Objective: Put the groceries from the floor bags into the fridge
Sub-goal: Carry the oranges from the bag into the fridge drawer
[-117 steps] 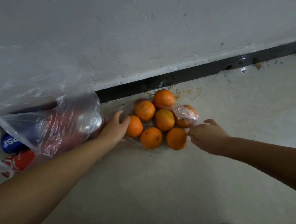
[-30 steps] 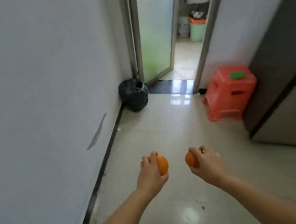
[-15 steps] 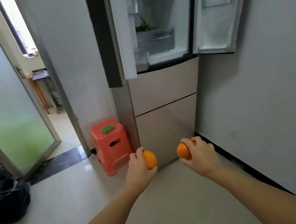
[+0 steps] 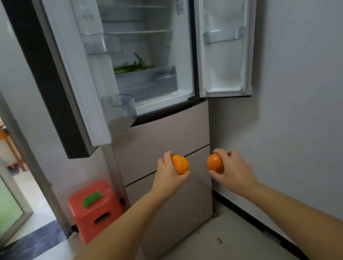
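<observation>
The left hand (image 4: 169, 176) is gripping one orange (image 4: 181, 164) and the right hand (image 4: 234, 168) is gripping a second orange (image 4: 214, 163), fingers curled round each fruit. Both are being held out at about the level of the lower drawers (image 4: 159, 145), just in front of the fridge (image 4: 155, 87) and below its open upper section. Both upper doors are standing wide, so access is already made. Judging from this, the task is only getting going: neither orange is inside yet, and the only food showing in there is some greens (image 4: 131, 65) lying above the crisper (image 4: 147, 82). Placing these two is what is coming next, and more trips are probably waiting.

The floor bags are lying outside the view, so what is left in them cannot be told. The fridge's top shelves are being cut off by the frame edge, and the door bins are looking bare though their contents are hard to make out. A red stool (image 4: 94, 209) is standing beside the fridge
</observation>
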A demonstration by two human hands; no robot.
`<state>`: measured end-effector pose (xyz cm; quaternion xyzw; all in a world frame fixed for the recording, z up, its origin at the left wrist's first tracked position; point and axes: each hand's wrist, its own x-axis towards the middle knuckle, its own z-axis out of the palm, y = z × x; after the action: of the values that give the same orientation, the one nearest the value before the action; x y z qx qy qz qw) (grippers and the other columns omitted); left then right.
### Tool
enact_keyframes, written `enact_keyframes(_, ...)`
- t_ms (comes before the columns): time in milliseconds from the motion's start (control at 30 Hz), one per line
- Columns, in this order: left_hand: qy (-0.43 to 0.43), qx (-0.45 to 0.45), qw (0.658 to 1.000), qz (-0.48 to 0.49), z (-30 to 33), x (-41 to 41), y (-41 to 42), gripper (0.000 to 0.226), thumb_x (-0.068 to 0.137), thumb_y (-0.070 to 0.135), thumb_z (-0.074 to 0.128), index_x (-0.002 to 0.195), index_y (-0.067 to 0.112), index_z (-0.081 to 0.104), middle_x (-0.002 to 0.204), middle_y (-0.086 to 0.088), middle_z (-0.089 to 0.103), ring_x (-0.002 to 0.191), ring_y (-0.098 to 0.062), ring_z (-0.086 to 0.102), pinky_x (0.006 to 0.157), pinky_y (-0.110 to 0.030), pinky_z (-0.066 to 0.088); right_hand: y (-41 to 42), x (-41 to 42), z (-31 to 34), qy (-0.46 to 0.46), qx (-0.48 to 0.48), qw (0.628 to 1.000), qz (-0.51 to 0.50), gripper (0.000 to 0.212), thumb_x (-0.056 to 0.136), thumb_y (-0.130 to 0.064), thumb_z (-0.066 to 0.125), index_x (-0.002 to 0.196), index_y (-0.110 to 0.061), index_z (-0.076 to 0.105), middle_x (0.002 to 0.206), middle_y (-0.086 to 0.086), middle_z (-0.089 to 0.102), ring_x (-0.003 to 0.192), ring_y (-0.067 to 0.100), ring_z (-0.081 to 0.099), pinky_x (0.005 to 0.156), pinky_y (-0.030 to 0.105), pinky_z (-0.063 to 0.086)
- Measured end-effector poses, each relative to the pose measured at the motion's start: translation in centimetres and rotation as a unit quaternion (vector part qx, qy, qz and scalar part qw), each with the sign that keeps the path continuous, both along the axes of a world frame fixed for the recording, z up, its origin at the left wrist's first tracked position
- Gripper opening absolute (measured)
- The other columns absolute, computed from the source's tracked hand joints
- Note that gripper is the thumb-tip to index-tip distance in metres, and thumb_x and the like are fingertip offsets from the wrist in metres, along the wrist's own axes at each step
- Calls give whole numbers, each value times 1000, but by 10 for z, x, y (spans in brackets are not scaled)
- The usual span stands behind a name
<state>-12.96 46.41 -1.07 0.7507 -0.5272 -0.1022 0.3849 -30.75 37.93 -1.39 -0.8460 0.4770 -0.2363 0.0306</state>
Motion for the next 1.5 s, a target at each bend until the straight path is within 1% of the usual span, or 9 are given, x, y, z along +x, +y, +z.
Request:
enact_keyframes(233, 46, -44, 998, -17, 46, 61, -156, 69, 79, 30, 72, 133, 19, 30, 132, -10, 36, 108, -20, 47, 85, -29, 42, -139, 59, 53, -67, 31, 997, -29, 61, 83, -48, 62, 135, -30, 35, 129, 7, 42, 109, 31, 54, 91, 41, 45)
enact_keyframes(367, 135, -84, 987, -3, 63, 87, -226, 65, 80, 27, 71, 130, 19, 30, 128, -7, 38, 107, -19, 47, 82, -31, 42, -201, 100, 71, -232, 149, 961, -15, 66, 82, -40, 68, 135, -22, 35, 129, 9, 42, 104, 26, 54, 85, 36, 46)
enact_keyframes(467, 267, -93, 959, 29, 79, 112, -275, 57, 80, 26, 70, 123, 18, 33, 116, -6, 44, 92, -18, 52, 75, -33, 48, -246, 137, 87, -346, 230, 909, 12, 58, 82, -33, 69, 129, -14, 41, 125, 9, 49, 98, 19, 51, 80, 33, 44)
enact_keyframes(533, 387, -121, 913, 51, 88, 131, -308, 56, 81, 25, 69, 124, 13, 35, 113, -8, 45, 86, -17, 53, 73, -33, 53, -277, 163, 98, -398, 284, 871, 36, 43, 84, -30, 67, 118, -16, 46, 120, 8, 54, 96, 18, 53, 81, 36, 48)
enact_keyframes(633, 502, -195, 839, 76, 93, 171, -362, 55, 84, 28, 68, 126, 9, 38, 122, -13, 50, 93, -20, 56, 73, -34, 52, -333, 205, 115, -455, 375, 805, 69, 54, 86, -38, 63, 130, -15, 43, 126, 7, 51, 103, 21, 54, 74, 31, 50)
enact_keyframes(800, 587, -294, 744, 124, 117, 242, -432, 56, 88, 42, 59, 131, 10, 42, 120, -14, 51, 95, -26, 57, 63, -31, 52, -432, 285, 137, -534, 538, 641, 122, 60, 83, -39, 66, 132, -16, 39, 127, 14, 48, 96, 29, 60, 60, 32, 50)
enact_keyframes(967, 632, -369, 670, 126, 148, 300, -466, 35, 90, 38, 56, 114, 14, 47, 95, -11, 54, 73, -20, 54, 53, -27, 48, -492, 378, 160, -545, 612, 544, 180, 45, 86, -43, 59, 119, -14, 47, 99, 12, 52, 74, 23, 55, 45, 23, 45)
enact_keyframes(1167, 617, -436, 644, 120, 167, 362, -491, 23, 89, 39, 57, 94, 16, 53, 93, -11, 55, 73, -20, 55, 44, -18, 51, -540, 443, 174, -590, 635, 442, 231, 32, 88, -43, 57, 95, -12, 51, 96, 13, 51, 70, 22, 55, 42, 16, 45)
enact_keyframes(1500, 607, -478, 629, 90, 181, 391, -487, 34, 87, 45, 57, 100, 14, 52, 92, -10, 56, 70, -21, 56, 43, -18, 49, -563, 470, 191, -609, 621, 414, 268, 34, 87, -43, 57, 101, -13, 50, 98, 11, 55, 70, 20, 56, 53, 22, 40)
